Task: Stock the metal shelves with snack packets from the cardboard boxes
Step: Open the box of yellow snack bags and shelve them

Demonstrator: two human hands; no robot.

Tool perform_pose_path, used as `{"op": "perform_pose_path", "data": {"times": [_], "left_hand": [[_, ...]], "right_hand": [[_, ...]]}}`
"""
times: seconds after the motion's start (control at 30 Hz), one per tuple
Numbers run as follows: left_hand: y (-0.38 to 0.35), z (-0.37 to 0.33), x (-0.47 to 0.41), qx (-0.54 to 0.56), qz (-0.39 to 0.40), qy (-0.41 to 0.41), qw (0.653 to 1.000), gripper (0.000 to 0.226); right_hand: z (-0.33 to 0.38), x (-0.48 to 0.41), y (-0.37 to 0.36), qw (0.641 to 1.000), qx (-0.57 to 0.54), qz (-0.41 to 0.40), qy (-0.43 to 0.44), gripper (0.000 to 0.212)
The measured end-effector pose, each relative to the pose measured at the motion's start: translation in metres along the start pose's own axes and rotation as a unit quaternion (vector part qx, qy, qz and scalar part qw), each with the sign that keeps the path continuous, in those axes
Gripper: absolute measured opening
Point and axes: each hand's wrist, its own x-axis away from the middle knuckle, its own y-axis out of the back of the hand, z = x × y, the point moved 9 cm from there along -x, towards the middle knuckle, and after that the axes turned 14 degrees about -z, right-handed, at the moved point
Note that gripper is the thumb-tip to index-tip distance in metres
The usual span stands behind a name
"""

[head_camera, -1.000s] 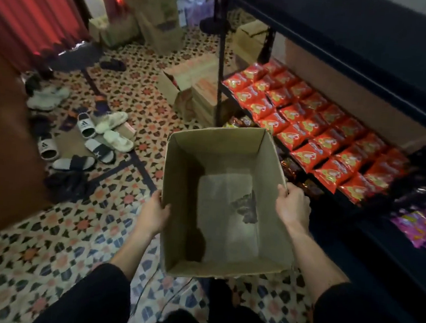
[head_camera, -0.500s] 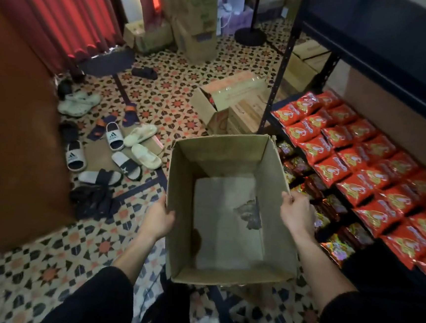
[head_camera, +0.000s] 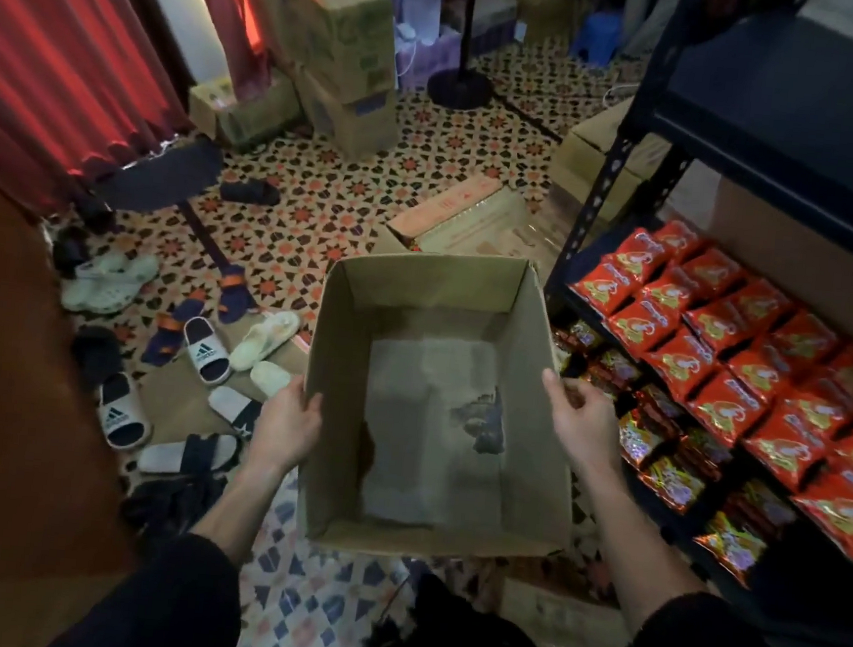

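I hold an open, empty cardboard box [head_camera: 528, 435] in front of me above the floor. A dark stain marks its bottom. My left hand [head_camera: 288, 420] grips the box's left wall, thumb over the rim. My right hand [head_camera: 583, 420] is at the right wall, its thumb on the rim and its fingers curled on the outside. To the right stands the dark metal shelf [head_camera: 607, 184]. One level carries rows of red snack packets [head_camera: 730, 360]. The level below holds darker shiny packets [head_camera: 661, 447].
Sandals and slippers [head_camera: 200, 350] are scattered over the patterned floor on the left. An open carton [head_camera: 454, 217] lies behind the held box, with stacked cartons [head_camera: 344, 58] further back. Red curtains [head_camera: 50, 58] and a brown door [head_camera: 6, 389] close off the left side.
The view has swung left and back, so the shelf now sits further right and more floor shows. Both hands kept the box, which stays centred in front of me.
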Motion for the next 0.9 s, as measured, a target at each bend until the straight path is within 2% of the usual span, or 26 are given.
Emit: {"op": "perform_pose_path", "data": {"times": [0.1, 0.2, 0.37, 0.4, 0.5, 0.53, 0.6, 0.67, 0.8, 0.9], "left_hand": [[0.000, -0.007, -0.031, 0.019, 0.003, 0.007, 1.000, 0.022], [-0.005, -0.020, -0.078, 0.027, 0.019, 0.020, 0.999, 0.024], [-0.022, -0.044, -0.151, 0.020, 0.038, 0.005, 0.999, 0.028], [-0.028, -0.049, -0.169, 0.018, 0.043, 0.006, 0.999, 0.028], [-0.039, -0.064, -0.206, -0.003, 0.057, 0.000, 0.998, 0.024], [-0.041, -0.068, -0.218, -0.009, 0.059, -0.002, 0.998, 0.023], [-0.041, -0.079, -0.245, -0.013, 0.050, -0.005, 0.999, 0.017], [-0.040, -0.092, -0.275, -0.018, 0.048, -0.008, 0.999, 0.012], [-0.042, -0.114, -0.335, -0.049, 0.052, -0.031, 0.997, 0.013], [-0.054, -0.131, -0.386, -0.073, 0.053, -0.057, 0.994, 0.025]], "right_hand": [[0.006, -0.024, -0.018, 0.996, -0.055, 0.024, -0.059, 0.048], [0.018, -0.056, -0.039, 0.992, -0.071, 0.042, -0.098, 0.047], [0.017, -0.121, -0.088, 0.975, -0.094, 0.089, -0.179, 0.103], [0.017, -0.136, -0.096, 0.970, -0.103, 0.087, -0.201, 0.107], [0.038, -0.165, -0.104, 0.970, -0.109, 0.060, -0.210, 0.082], [0.041, -0.174, -0.105, 0.970, -0.103, 0.048, -0.214, 0.083], [0.049, -0.193, -0.112, 0.971, -0.114, 0.045, -0.204, 0.106], [0.043, -0.216, -0.125, 0.970, -0.118, 0.054, -0.205, 0.119], [0.049, -0.231, -0.148, 0.950, -0.148, 0.054, -0.271, 0.108], [0.073, -0.250, -0.156, 0.943, -0.178, -0.017, -0.280, 0.058]]}}
